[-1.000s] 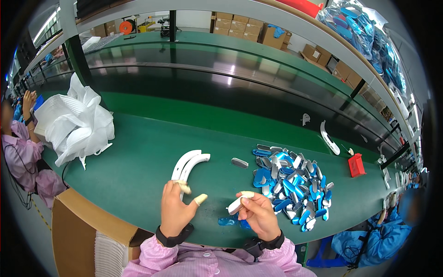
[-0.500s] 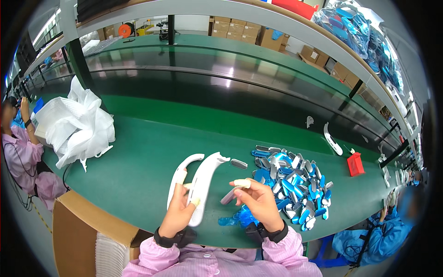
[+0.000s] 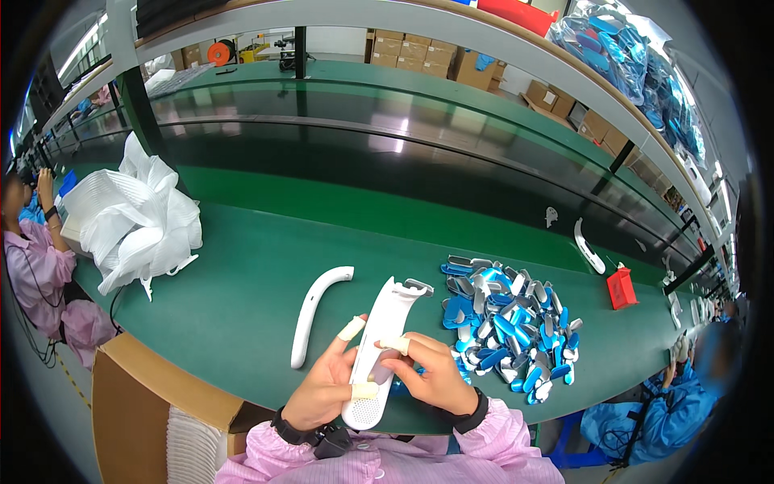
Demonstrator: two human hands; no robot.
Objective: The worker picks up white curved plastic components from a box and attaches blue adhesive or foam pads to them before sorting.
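My left hand [image 3: 326,387] holds a white curved plastic housing [image 3: 387,310] with a perforated rounded lower end, tilted in front of me. Pale finger covers sit on several of my fingertips. My right hand [image 3: 431,375] has its finger and thumb pinched against the housing's middle; whatever they hold is mostly hidden. Left of the hands lies a slimmer white curved strip [image 3: 310,315] on the green table. A small grey oval piece [image 3: 418,286] shows at the housing's top end. To the right is a pile of small blue, white and grey oval pieces [image 3: 516,327].
White foam sheets [image 3: 141,222] are heaped at left, above an open cardboard box [image 3: 133,403]. A red bin [image 3: 621,288] and a curved white part [image 3: 588,246] are at right. A shelf [image 3: 387,18] crosses overhead. Co-workers sit left [image 3: 40,274] and right [image 3: 661,415].
The housing has come nearer and turned in my left hand. My right hand has moved left against it with the small oval piece. White parts at far right have shifted right.
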